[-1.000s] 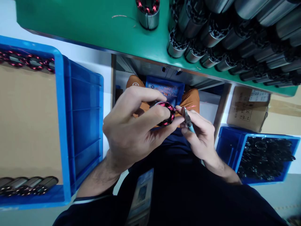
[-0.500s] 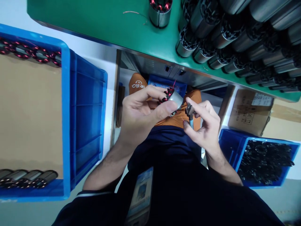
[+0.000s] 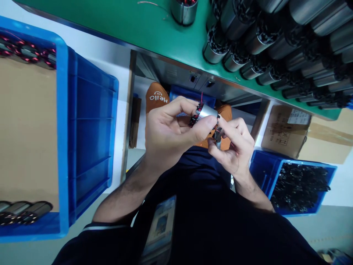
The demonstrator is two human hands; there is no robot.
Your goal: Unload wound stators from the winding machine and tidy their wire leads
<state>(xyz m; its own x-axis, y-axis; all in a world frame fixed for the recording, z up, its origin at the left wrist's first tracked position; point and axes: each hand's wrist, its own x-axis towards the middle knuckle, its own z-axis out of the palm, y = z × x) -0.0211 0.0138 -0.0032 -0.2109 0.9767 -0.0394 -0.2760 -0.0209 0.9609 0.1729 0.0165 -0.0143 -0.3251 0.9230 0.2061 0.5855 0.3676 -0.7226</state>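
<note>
In front of my lap, my left hand (image 3: 172,134) is closed round a motor stator (image 3: 206,111), a silver cylinder with black slotted ends and red copper windings. A thin red wire end sticks up from it. My right hand (image 3: 235,143) grips a small pair of wire cutters (image 3: 217,137). Their dark jaws are at the stator's right end, where my fingers partly hide them; I cannot tell whether they touch a wire. A fine strand of copper wire lies against my right palm.
A green bench (image 3: 154,29) crosses the top, bearing one wound stator (image 3: 184,13) and rows of stator cores (image 3: 234,57). At left stands a blue crate (image 3: 63,140) with cardboard and stators. At right are a cardboard box (image 3: 285,129) and a blue bin (image 3: 268,184) of black parts.
The wire cutters have moved left and up to the stator's right end, closing the gap between my hands. The stator has turned slightly in my left hand. The whole view has shifted a little.
</note>
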